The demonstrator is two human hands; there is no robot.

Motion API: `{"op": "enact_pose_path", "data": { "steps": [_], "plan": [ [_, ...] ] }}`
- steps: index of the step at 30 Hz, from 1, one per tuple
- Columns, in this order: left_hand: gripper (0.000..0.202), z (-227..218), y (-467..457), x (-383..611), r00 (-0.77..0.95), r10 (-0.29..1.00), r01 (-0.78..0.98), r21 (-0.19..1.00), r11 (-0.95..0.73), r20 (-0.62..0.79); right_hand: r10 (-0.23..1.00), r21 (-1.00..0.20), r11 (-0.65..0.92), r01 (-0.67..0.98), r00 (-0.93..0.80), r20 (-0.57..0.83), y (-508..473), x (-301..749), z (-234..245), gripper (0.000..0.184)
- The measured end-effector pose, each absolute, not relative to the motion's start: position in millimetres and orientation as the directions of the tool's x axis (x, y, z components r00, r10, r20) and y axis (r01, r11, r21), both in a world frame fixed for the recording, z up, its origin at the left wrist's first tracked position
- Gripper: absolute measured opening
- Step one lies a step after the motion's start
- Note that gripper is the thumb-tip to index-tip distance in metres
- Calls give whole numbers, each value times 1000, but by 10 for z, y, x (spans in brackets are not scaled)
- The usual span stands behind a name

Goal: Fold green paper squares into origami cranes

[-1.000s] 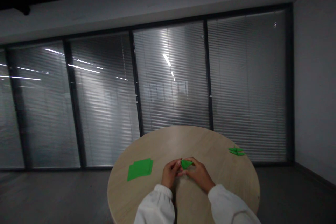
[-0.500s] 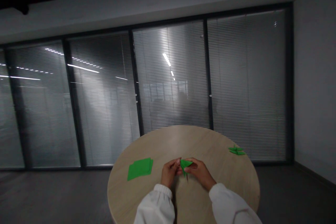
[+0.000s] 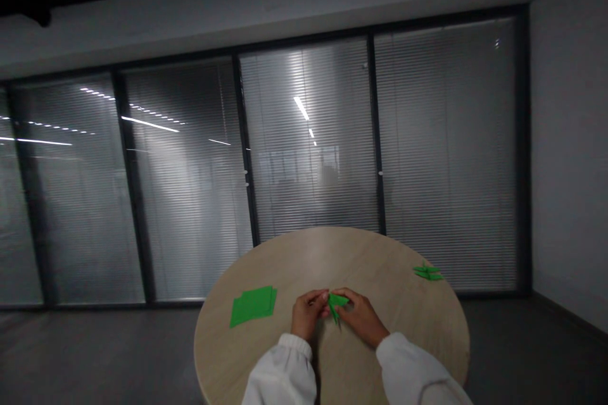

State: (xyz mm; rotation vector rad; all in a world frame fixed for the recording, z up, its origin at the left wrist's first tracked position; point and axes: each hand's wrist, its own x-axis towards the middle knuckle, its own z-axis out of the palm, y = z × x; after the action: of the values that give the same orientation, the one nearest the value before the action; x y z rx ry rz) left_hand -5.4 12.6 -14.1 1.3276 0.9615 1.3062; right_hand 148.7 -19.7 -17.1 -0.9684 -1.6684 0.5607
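A small folded piece of green paper is pinched between both my hands, just above a round wooden table. My left hand grips its left side with curled fingers. My right hand grips its right side with thumb and fingertips closed. A narrow point of the paper hangs down between the two hands. Both arms wear white sleeves.
A stack of flat green paper sheets lies on the table to the left. A finished green folded figure rests near the table's right edge. Glass walls with closed blinds stand behind the table; dark floor surrounds it.
The folded paper has changed shape between my fingers: a narrow point now hangs down from it. My hands stayed in the same place.
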Motion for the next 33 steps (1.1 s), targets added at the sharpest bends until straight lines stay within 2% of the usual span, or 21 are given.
{"op": "enact_pose_path", "data": {
  "steps": [6,10,15,18,21,24,30,33],
  "plan": [
    [44,-121,104,-39,116,973,-62,979,-193,200,790,-692,584,426,-99,606,-179,1471,-217,25],
    [42,-143,117,-19,152,962,-58,973,-222,228,818,-730,534,427,-44,573,-142,1507,-224,14],
    [32,-144,111,8,185,949,-74,966,-247,257,845,-784,487,384,20,534,-94,1539,-255,13],
    [24,-126,95,-9,170,929,53,939,-341,328,846,-791,489,368,21,533,-89,1543,-268,12],
    [21,-116,87,-40,119,879,195,857,-476,461,849,-802,494,335,12,528,-79,1541,-280,13],
    [17,-124,95,-54,81,816,237,784,-573,572,858,-819,485,307,10,513,-53,1542,-292,15],
    [17,-136,79,-26,201,837,211,812,-545,509,868,-833,475,282,3,496,-36,1550,-304,16],
    [19,-118,46,-20,218,819,233,787,-572,530,877,-839,460,289,1,481,-41,1542,-313,17]
  ]
}}
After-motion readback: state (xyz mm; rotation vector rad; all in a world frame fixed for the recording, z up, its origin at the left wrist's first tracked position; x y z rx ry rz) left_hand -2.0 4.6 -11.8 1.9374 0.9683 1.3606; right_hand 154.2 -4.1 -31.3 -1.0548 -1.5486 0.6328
